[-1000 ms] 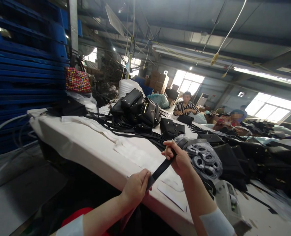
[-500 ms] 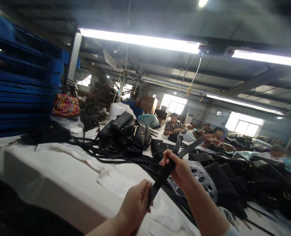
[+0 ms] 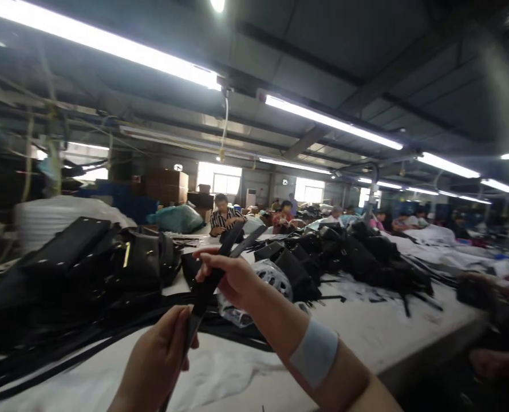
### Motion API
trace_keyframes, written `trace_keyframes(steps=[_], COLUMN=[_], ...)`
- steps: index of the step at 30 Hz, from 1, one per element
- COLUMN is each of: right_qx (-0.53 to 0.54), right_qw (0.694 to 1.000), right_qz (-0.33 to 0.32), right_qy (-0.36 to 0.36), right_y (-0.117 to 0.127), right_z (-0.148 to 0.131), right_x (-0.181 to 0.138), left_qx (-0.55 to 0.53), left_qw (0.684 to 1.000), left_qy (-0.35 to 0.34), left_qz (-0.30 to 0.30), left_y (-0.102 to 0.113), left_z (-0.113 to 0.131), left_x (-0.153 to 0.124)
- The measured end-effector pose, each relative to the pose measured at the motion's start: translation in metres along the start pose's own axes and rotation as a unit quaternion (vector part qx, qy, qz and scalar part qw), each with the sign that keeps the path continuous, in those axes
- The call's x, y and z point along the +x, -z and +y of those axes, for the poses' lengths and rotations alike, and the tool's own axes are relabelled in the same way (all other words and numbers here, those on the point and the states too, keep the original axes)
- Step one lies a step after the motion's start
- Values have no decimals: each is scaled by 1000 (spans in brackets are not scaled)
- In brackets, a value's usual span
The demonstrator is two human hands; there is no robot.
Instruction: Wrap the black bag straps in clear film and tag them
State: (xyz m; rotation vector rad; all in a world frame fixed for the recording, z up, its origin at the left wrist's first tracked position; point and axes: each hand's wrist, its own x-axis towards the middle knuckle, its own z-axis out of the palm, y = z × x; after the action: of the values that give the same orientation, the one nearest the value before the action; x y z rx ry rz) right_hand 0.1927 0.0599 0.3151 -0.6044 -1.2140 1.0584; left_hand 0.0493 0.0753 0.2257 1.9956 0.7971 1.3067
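A flat black strap (image 3: 208, 290) runs slantwise between my two hands, its upper part parting into two ends. My left hand (image 3: 162, 349) is closed around the lower part, thumb along the strap. Higher up, my right hand (image 3: 224, 274) pinches the same strap between thumb and fingers. Beyond my hands lies a clear plastic bag (image 3: 275, 277) with round dark shapes inside. A pile of black bags (image 3: 138, 263) with gold fittings rises to the left, and long black straps (image 3: 86, 337) lie in front of it.
White cloth (image 3: 228, 366) covers the near part of the table (image 3: 366, 337). More black bags (image 3: 357, 257) are heaped to the right. Across the table sits a person in a striped shirt (image 3: 225, 220); several others sit farther back. At the right edge another person's arm (image 3: 501, 363) shows.
The view has swung right, bringing more of the table and other people into sight. Both hands keep their hold on the strap and appear farther left in the picture.
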Motion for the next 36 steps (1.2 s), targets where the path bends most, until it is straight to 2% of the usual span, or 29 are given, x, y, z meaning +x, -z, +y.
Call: trace_keyframes(steps=[2, 4, 7, 11, 15, 18, 20, 23, 25, 28, 31, 33, 36], right_qx=[42, 30, -31, -139, -222, -222, -227, -244, -251, -214, -195, -230, -261], right_qw=[997, 996, 997, 989, 973, 966, 963, 962, 966, 971, 943, 929, 928], right_qz=[39, 37, 17, -2, -65, -117, -124, -96, -51, 62, 155, 157, 138], right_qy=[49, 69, 69, 55, 3, -57, -73, -75, -46, 90, 223, 244, 227], right_y=[12, 19, 20, 15, 8, 1, -4, -10, -12, -10, -3, 4, 12], right_z=[-17, -29, -36, -35, -33, -35, -36, -41, -50, -74, -100, -108, -108], right_x=[5, 6, 0, -10, -19, -23, -22, -15, -8, 2, 6, 5, 2], left_qx=[-6, -27, -69, -119, -162, -192, -203, -209, -209, -182, -153, -156, -176], left_qw=[1000, 998, 995, 990, 985, 979, 977, 975, 974, 980, 985, 985, 981], left_qy=[-11, -20, -27, -35, -45, -58, -65, -69, -74, -77, -77, -79, -81], left_qz=[-20, -44, -72, -61, -36, -16, 5, 39, 41, 27, 5, -4, -3], left_y=[-6, -11, -16, -19, -21, -25, -26, -26, -26, -32, -43, -49, -52], left_z=[-2, 0, 9, 22, 29, 34, 41, 58, 70, 80, 82, 84, 89], left_x=[-2, -2, 5, 24, 32, 31, 33, 43, 51, 55, 50, 47, 47])
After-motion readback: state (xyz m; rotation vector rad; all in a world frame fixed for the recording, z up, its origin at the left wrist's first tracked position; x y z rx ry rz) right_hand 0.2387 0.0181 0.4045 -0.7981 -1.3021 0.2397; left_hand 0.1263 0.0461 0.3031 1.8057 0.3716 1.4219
